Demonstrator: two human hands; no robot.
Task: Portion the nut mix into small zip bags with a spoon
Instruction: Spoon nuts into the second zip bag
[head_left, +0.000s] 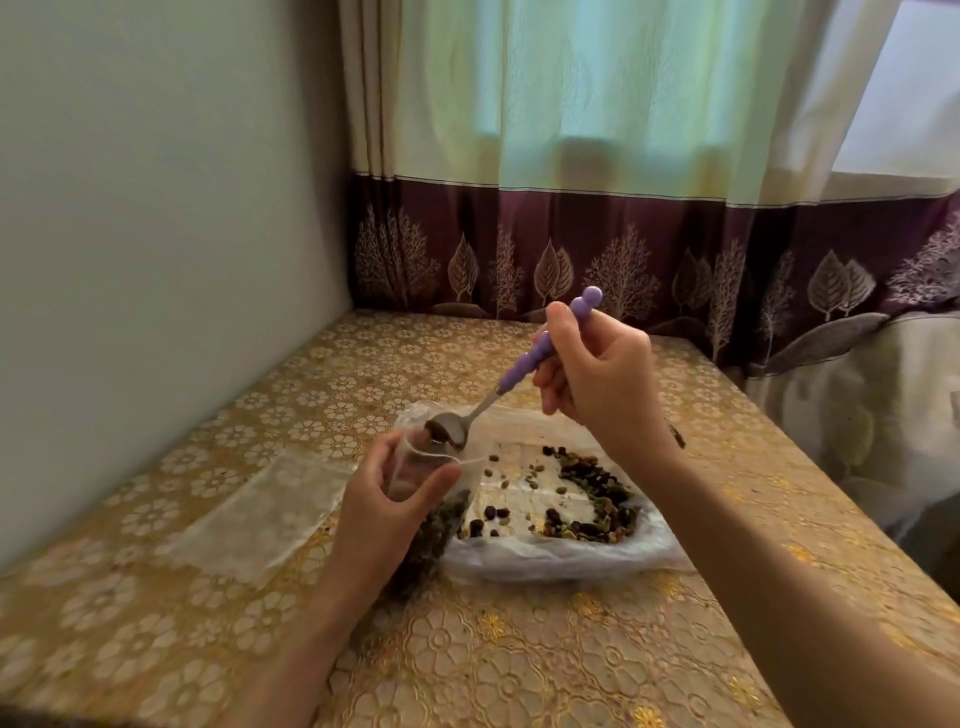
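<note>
Right hand (597, 374) grips one spoon (519, 374); left hand (395, 493) holds one zip bag (415, 457) open under its bowl

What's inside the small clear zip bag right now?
The small clear zip bag holds dark nut mix at its bottom; the left hand covers much of it, so the fill level is hidden.
</note>
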